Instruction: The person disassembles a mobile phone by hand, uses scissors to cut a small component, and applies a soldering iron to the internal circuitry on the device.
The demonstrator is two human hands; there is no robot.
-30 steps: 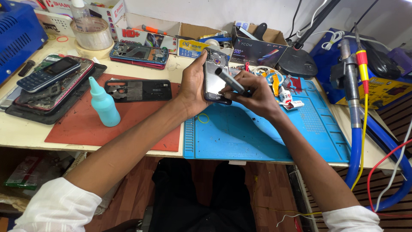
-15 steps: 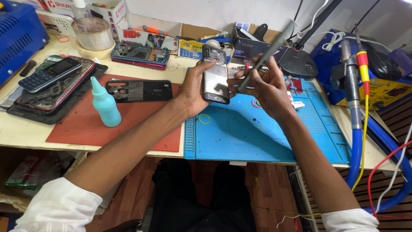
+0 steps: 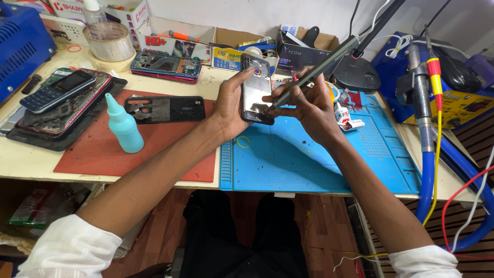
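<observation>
My left hand (image 3: 230, 108) grips a dark smartphone (image 3: 256, 88) held upright above the blue work mat (image 3: 309, 159), its shiny open back facing me. My right hand (image 3: 304, 105) holds a long grey pen-shaped screwdriver (image 3: 315, 71) slanted up to the right, with its tip touching the lower part of the phone. Both forearms reach in from the bottom of the view, with white sleeves at the elbows.
A red mat (image 3: 103, 149) carries a teal squeeze bottle (image 3: 122, 126) and a black phone back cover (image 3: 164, 109). Several phones and frames (image 3: 62, 100) lie at the left. Boxes, a tape roll (image 3: 109, 44), a blue machine (image 3: 20, 44) and cabled tools (image 3: 427, 103) crowd the desk edges.
The phone has been lifted and turned more upright. The screwdriver swung from lying across the phone to pointing up right, its tip now at the phone's lower part.
</observation>
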